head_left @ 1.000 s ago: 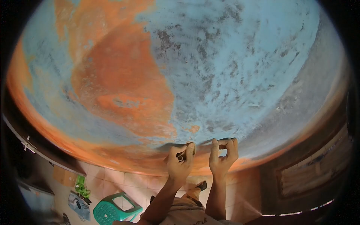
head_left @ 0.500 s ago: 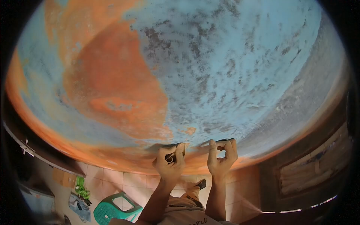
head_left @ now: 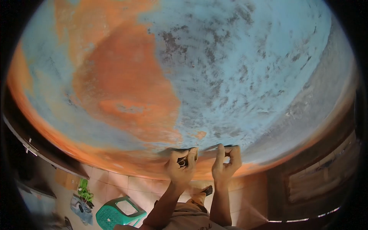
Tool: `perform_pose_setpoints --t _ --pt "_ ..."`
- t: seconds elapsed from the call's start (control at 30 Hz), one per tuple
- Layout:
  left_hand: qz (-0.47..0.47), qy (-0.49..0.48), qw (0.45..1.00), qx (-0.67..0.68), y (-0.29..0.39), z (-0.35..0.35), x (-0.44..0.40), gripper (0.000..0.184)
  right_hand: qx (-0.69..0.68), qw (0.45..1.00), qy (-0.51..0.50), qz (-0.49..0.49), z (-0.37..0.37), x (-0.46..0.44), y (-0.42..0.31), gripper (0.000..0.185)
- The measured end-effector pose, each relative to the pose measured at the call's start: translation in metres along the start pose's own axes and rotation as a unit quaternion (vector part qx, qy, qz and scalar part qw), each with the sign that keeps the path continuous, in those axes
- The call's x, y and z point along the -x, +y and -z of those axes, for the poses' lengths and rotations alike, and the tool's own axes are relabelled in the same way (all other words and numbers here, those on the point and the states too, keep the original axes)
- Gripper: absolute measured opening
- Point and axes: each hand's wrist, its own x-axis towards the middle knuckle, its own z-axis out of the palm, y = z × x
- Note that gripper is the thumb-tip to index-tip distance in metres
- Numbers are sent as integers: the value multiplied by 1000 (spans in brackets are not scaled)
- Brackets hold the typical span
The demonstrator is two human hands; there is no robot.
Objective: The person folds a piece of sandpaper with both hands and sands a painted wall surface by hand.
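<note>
In front of me is a wall painted in light blue, orange and grey, with dark patches showing through the blue. My left hand is closed, its fingertips pressed together at the lower part of the wall. A small ring shape shows inside its curled fingers. Beside it, a short gap to the right, my right hand is curled in a pinch, with a gap between thumb and fingers. Dark edges or shadows lie just above both sets of fingertips. Whatever either hand holds, if anything, is too hidden to name.
Behind and below on the tiled floor stands a green plastic stool. Left of it lie a bright green tangled item, a grey-blue cloth and a cardboard box. A dark wooden frame is at the right.
My left hand has shifted right, closer to my right hand, which stays at nearly the same spot. The view has turned slightly, moving the painted patches a little to the right.
</note>
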Motion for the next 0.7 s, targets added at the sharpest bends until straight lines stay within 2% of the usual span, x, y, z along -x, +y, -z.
perform_pose_setpoints --t 0.07,0.1,0.17,0.3,0.4,0.47,0.57,0.7 --pt "18 12 999 26 -3 0 3 19 -123 984 -67 -114 -7 24 -6 15" --pt "16 12 999 27 -2 1 3 19 -123 984 -65 -114 -13 36 -10 15" --pt "30 -11 999 -32 2 5 5 19 -249 933 -109 -236 -22 56 -15 11" --pt "47 2 999 1 0 3 8 18 -316 908 -117 -248 -27 53 -17 10" --pt "78 0 997 21 0 1 9 16 -281 925 -110 -231 -28 49 -19 11" --pt "85 14 994 66 -6 1 13 15 -218 956 -83 -178 -31 55 -14 9" --pt "61 18 998 23 -7 4 10 17 -215 957 -87 -171 -30 48 -14 10" --pt "54 27 997 45 -5 2 9 18 -207 957 -55 -197 -34 49 -11 11"
